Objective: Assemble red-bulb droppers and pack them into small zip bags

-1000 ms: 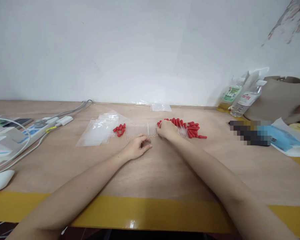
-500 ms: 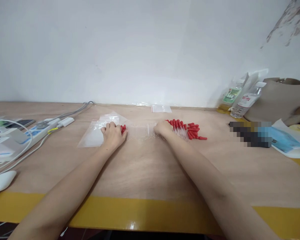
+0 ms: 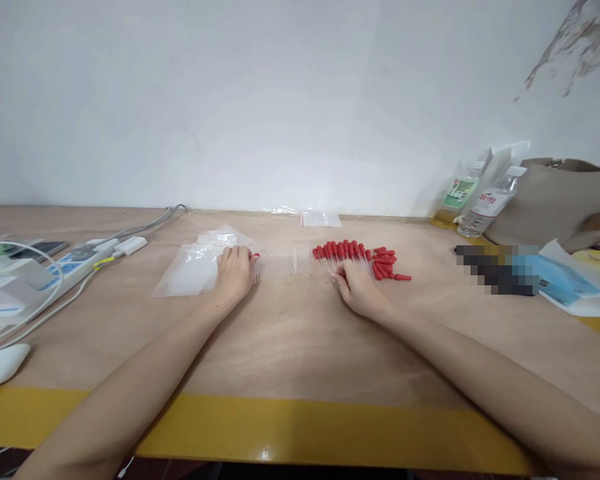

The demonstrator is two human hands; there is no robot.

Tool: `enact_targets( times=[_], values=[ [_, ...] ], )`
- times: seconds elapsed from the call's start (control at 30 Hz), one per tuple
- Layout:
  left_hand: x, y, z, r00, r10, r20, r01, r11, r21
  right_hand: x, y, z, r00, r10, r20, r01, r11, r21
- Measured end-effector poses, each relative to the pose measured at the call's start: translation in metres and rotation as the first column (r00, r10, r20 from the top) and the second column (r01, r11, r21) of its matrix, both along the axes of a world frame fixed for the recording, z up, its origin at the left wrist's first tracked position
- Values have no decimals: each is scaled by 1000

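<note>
My left hand (image 3: 234,270) is curled around red rubber bulbs, one bulb (image 3: 256,256) peeking out past its fingers; how many it holds is hidden. Just to its right lies a row of clear glass tubes (image 3: 283,265), side by side on the table. My right hand (image 3: 356,285) has its fingers bent and closed at the glass stems of a row of droppers with red bulbs (image 3: 347,249). These droppers lie with their bulbs pointing away from me. Loose red bulbs (image 3: 384,265) are heaped just right of that row.
Clear plastic bags (image 3: 186,270) lie left of my left hand, and a small bag (image 3: 321,219) lies by the wall. A power strip (image 3: 70,263) with cables occupies the left side. Bottles (image 3: 490,203), a beige bag (image 3: 545,200) and a blue packet (image 3: 560,280) sit at the right.
My right hand has moved right and nearer, from the glass tubes to the dropper stems, uncovering more red bulbs. My left hand has shifted slightly right, covering most of its bulbs.
</note>
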State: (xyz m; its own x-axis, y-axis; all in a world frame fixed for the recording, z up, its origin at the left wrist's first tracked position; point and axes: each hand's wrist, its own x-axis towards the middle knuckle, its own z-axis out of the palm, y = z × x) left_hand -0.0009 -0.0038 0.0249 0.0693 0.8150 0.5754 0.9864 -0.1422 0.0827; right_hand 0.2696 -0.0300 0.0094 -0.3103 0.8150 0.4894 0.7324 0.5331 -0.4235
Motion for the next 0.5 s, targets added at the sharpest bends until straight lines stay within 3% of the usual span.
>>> enact_targets(
  times=[0.1, 0.27, 0.37, 0.5],
  values=[
    [16, -8, -1, 944, -216, 248, 230, 973, -32, 3, -10, -10, 998, 56, 19, -57, 995, 80],
    [43, -22, -13, 683, -471, 558, 551, 834, 31, 0, -16, -16, 989, 132, 62, -141, 974, 175],
    [53, -26, -19, 526, -469, 709, 673, 740, -9, -2, -18, -16, 986, 154, 61, -163, 969, 186],
    [60, -31, -21, 332, -264, 906, 772, 627, -100, -5, -19, -18, 987, 146, 59, -155, 968, 196]
  ],
)
